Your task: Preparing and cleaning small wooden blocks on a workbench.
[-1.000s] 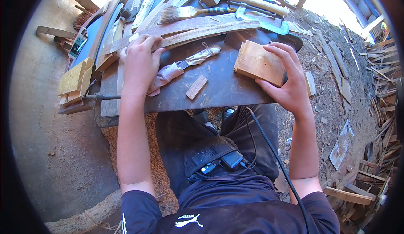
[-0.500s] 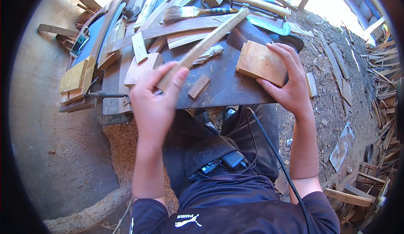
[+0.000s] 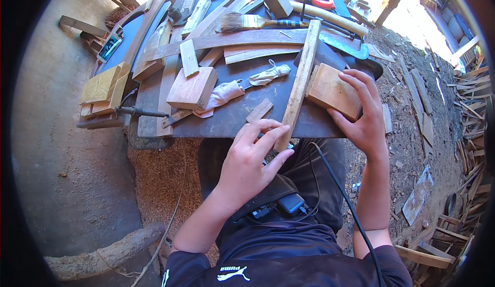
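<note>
Wood strip [image 3: 301, 80], near end pinched in left hand [image 3: 251, 155]; wood block [image 3: 334, 90], beside it, in half-curled right hand [image 3: 367, 117]; both unjoined.

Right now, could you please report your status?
Left hand pinching near end of long pale wooden strip. Right hand gripping thick tan wooden block. Small brown wooden piece lying near left hand.

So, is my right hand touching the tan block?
Touching. The head view shows your right hand with its thumb against the near edge of the tan block.
</note>
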Demonstrator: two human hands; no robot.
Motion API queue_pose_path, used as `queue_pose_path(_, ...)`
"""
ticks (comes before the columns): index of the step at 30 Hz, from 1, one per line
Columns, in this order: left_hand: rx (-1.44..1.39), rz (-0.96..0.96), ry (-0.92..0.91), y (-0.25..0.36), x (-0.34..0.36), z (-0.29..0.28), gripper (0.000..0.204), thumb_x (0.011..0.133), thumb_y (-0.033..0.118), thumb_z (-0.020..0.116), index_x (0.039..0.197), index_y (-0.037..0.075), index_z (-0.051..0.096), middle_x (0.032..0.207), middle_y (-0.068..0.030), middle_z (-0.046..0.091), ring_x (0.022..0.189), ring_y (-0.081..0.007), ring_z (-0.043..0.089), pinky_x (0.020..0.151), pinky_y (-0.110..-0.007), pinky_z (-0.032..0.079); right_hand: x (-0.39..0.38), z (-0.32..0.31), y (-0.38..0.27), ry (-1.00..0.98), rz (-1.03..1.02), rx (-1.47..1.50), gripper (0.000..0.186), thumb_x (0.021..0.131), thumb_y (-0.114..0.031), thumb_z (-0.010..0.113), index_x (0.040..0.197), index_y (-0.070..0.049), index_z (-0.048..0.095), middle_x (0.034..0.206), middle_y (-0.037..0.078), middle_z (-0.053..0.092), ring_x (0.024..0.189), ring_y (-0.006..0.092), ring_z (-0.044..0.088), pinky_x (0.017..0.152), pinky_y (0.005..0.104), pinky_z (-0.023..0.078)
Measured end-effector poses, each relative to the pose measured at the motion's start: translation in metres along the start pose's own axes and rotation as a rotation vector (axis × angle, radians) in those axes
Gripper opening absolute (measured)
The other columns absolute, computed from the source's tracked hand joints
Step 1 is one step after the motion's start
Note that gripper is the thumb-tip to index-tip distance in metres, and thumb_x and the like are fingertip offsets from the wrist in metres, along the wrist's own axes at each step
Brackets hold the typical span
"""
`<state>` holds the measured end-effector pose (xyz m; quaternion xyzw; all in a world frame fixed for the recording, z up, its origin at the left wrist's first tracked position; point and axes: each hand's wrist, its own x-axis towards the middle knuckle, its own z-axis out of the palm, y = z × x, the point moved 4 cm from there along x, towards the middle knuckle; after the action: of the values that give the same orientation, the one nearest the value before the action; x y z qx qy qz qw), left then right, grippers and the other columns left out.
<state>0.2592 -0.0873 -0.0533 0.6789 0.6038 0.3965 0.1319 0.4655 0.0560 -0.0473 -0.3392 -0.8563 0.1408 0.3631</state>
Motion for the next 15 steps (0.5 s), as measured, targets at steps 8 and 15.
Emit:
queue_pose_path(8, -0.107, 0.016, 0.142, -0.004, 0.002, -0.015, 0.012, 0.088, 0.008, 0.078, 0.085, 0.0, 0.071, 0.081, -0.0105, 0.068, 0.073, -0.0222, 0.067, 0.067, -0.031, 0.053, -0.002, -0.001, 0.002, 0.011, -0.005, -0.009, 0.062, 0.073, -0.015, 0.083, 0.132, -0.01, 0.062, 0.134, 0.013, 0.057, 0.125, 0.0353, 0.056, 0.105, 0.0459, 0.046)
queue_pose_path(15, 0.129, 0.145, 0.141, -0.023, 0.081, -0.02, 0.011, 0.095, 0.011, 0.067, 0.097, 0.001, 0.072, 0.088, -0.0149, 0.071, 0.083, -0.0312, 0.07, 0.074, -0.039, 0.053, -0.002, -0.001, 0.002, -0.012, 0.015, -0.006, 0.06, 0.074, -0.018, 0.083, 0.13, -0.011, 0.062, 0.134, 0.012, 0.056, 0.124, 0.0356, 0.056, 0.105, 0.0462, 0.046)
